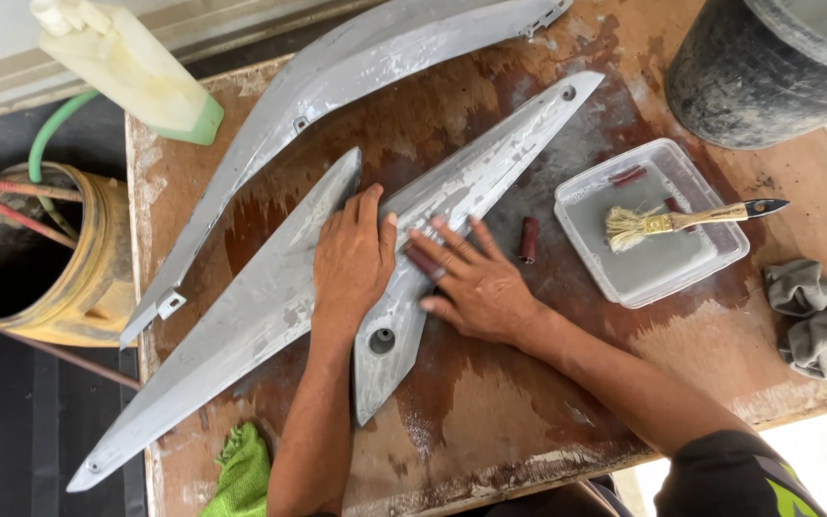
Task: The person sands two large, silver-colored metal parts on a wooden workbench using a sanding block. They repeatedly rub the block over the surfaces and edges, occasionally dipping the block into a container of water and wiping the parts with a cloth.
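Note:
A long grey pointed panel [490, 163] lies diagonally on the wet wooden table [490, 402]. My left hand [351, 258] rests flat on its left side, next to a second grey panel [241, 325]. My right hand [471, 278] presses flat on the panel with fingers spread, and a small dark reddish piece [425, 265] of abrasive paper sits under its fingers. A third curved grey panel [356, 67] lies farther back.
A clear plastic tub [624, 278] of cloudy water holds a paintbrush [681, 220]. A small reddish roll [528, 239] lies beside it. A grey rag [825, 316], a black bucket [758, 67], a green cloth [241, 474], a pale bottle [136, 67] and a yellow drum [40, 258] surround the work.

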